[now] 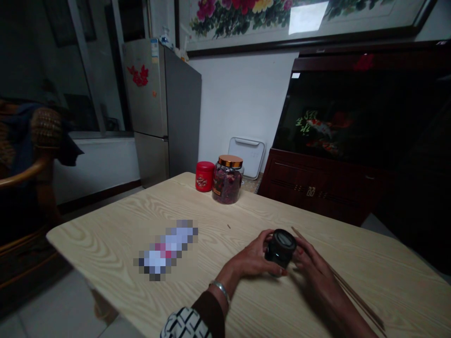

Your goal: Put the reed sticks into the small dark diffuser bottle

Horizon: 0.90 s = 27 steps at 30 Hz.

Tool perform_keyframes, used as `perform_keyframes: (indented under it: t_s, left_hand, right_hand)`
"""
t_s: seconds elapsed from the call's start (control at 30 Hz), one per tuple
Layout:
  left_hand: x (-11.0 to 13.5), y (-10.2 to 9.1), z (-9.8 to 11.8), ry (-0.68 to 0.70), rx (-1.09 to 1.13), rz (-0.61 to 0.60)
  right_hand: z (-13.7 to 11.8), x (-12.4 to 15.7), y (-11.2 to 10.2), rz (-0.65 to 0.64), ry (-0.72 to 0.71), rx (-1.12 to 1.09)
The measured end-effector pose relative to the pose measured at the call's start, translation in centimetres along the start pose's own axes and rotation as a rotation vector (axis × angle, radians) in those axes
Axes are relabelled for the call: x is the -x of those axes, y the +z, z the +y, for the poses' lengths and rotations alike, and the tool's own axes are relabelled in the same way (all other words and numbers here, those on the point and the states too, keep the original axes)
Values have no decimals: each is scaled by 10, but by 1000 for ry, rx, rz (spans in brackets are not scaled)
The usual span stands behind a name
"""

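A small dark jar (281, 247) with a black lid is between my two hands, low over the table or resting on it; which one I cannot tell. My left hand (254, 257) wraps round its left side, thumb low at the front. On the other side, my right hand (313, 260) has its fingers against the jar. Thin wooden sticks (359, 296), perhaps chopsticks, lie beside and partly behind my right forearm. A tiny dark sliver (229, 226) lies on the tabletop beyond my left hand.
On the wooden table (116, 230) a blurred-out flat item (168, 249) lies to the left. Toward the back stand a red canister (205, 176) and a large copper-lidded jar (227, 184) of dark red dried contents. Behind are a fridge (150, 108) and a fish tank (327, 112).
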<state>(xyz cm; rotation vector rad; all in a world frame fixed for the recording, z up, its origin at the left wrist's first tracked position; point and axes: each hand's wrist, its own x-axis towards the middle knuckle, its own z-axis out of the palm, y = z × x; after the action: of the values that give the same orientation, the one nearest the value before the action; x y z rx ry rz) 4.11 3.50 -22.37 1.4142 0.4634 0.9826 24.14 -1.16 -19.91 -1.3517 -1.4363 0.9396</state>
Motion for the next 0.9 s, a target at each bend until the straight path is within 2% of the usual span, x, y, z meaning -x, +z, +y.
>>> perform_keyframes:
  t_s: [0.13, 0.33, 0.4, 0.5, 0.57, 0.63, 0.73, 0.8, 0.9]
  left_hand:
    - [-2, -8, 1, -54, 134, 58]
    - [-8, -18, 4, 13, 105, 517]
    - [-8, -19, 2, -4, 79, 565]
    - [-2, -15, 3, -39, 28, 570]
    - [4, -10, 12, -45, -6, 552]
    - [10, -5, 30, -40, -34, 503]
    - [16, 7, 74, -33, -26, 362]
    - [17, 16, 112, -17, 87, 150]
    - [18, 30, 170, -10, 238, -82]
  right_hand:
    - [9, 1, -5, 64, 110, -190]
    - [22, 6, 10, 204, 103, -262]
    - [20, 8, 14, 203, 118, -238]
    - [10, 11, 11, 182, 151, -137]
    - [-4, 13, 4, 156, 110, -37]
    - [-25, 16, -8, 94, 70, 1]
    - [-70, 21, -30, -80, 59, -163]
    - [-105, 24, -45, -223, 7, -331]
    - [-156, 28, -65, -388, -85, -489]
